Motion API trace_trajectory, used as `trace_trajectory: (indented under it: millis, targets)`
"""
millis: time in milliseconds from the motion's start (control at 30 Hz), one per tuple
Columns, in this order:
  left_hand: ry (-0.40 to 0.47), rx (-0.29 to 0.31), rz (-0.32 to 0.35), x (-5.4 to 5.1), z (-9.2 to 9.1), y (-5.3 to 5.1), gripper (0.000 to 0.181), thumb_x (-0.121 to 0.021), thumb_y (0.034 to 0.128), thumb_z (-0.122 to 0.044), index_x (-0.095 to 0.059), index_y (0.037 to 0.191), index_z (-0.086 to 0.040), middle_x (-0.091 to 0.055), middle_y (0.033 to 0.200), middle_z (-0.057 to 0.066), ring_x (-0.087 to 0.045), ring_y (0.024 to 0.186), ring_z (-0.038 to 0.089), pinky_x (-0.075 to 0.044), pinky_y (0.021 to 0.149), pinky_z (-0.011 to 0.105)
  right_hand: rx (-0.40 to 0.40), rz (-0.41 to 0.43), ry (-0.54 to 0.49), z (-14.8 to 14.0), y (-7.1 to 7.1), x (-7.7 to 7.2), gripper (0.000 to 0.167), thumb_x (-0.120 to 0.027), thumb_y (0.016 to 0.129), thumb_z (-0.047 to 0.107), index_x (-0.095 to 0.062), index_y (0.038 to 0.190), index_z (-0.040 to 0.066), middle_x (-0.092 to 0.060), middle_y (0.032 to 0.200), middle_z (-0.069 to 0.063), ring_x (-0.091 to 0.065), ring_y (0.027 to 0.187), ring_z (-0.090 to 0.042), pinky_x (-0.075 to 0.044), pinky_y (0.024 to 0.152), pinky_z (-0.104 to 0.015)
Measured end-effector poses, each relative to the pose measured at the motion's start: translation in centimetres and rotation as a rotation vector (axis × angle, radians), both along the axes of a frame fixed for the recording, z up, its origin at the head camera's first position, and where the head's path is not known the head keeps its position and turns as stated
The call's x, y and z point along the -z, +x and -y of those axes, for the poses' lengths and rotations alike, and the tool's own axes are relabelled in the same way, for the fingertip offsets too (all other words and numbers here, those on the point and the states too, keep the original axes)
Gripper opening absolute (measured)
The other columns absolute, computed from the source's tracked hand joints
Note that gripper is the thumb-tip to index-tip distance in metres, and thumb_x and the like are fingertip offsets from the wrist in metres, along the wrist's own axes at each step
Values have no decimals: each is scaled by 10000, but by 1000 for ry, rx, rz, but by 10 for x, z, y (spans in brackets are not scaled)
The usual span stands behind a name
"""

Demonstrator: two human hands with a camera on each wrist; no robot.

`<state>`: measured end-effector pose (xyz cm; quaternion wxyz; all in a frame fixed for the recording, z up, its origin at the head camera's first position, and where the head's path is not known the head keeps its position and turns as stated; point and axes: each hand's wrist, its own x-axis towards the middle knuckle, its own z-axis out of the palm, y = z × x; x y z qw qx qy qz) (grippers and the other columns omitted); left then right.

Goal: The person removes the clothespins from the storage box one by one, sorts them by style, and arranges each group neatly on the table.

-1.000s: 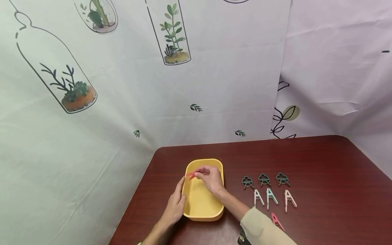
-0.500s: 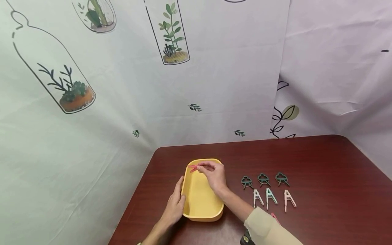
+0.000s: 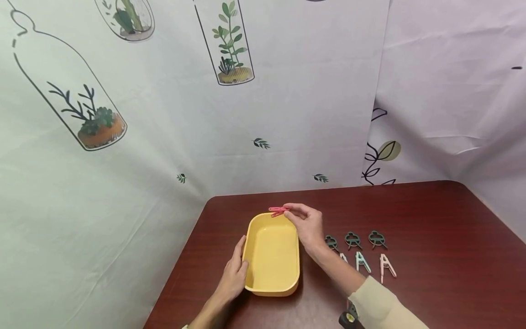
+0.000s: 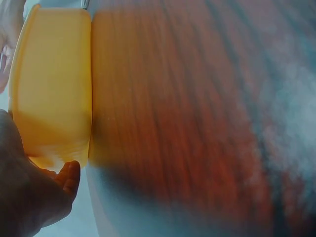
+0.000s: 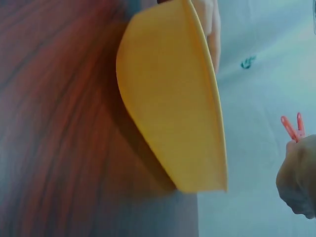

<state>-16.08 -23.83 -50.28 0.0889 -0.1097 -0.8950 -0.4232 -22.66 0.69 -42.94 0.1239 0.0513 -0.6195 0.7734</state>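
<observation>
A yellow tub [image 3: 273, 256] sits on the table with bare insides. My left hand [image 3: 233, 276] grips its left rim, thumb at the edge and fingers along the outer wall; in the left wrist view the left hand [image 4: 37, 190] curls at the tub's [image 4: 54, 84] end. Between thumb and fingers, my right hand [image 3: 307, 225] pinches a red clothespin [image 3: 277, 209] above the tub's far rim. The right wrist view has this clothespin [image 5: 291, 127] pointing up from the right hand [image 5: 298, 177], apart from the tub wall [image 5: 168, 98].
Right of the tub lie several dark green round clips [image 3: 376, 239]. Before them lie a mint clothespin [image 3: 362, 262], a pale pink clothespin [image 3: 387, 266] and a white one [image 3: 343, 257] mostly behind the right forearm. A printed cloth backdrop [image 3: 308, 114] hangs behind the table.
My right hand has moved right and away from me with the red clothespin, from over the tub's inside to its far rim. The right forearm now covers another red clothespin. The left hand keeps its grip.
</observation>
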Motion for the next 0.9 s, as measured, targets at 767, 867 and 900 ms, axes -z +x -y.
trace_trajectory:
  millis: [767, 867, 900]
  targets:
    - [7, 5, -5, 0, 1, 1, 674, -445, 1015, 41, -297, 1664, -65, -440, 1633, 197, -541, 1369, 305, -462, 1083, 448, 65, -130, -12, -92, 4, -8, 312, -816, 908, 3, -725, 1188, -102, -803, 1061, -64, -767, 962, -109, -588, 857, -267]
    - [3, 3, -4, -1, 1, 1, 676, -445, 1014, 42, -295, 1665, -63, -436, 1638, 191, -532, 1379, 300, -455, 1091, 453, 77, -137, -33, -105, 8, -9, 304, -811, 905, -18, -724, 1182, -110, -805, 1057, -53, -767, 970, -107, -583, 863, -263]
    - [1, 1, -5, -1, 1, 1, 677, -447, 1012, 42, -297, 1665, -63, -438, 1637, 189, -534, 1378, 298, -455, 1091, 454, 78, -140, -45, -109, 10, -9, 298, -808, 905, -26, -724, 1179, -110, -806, 1059, -55, -768, 974, -110, -582, 868, -267]
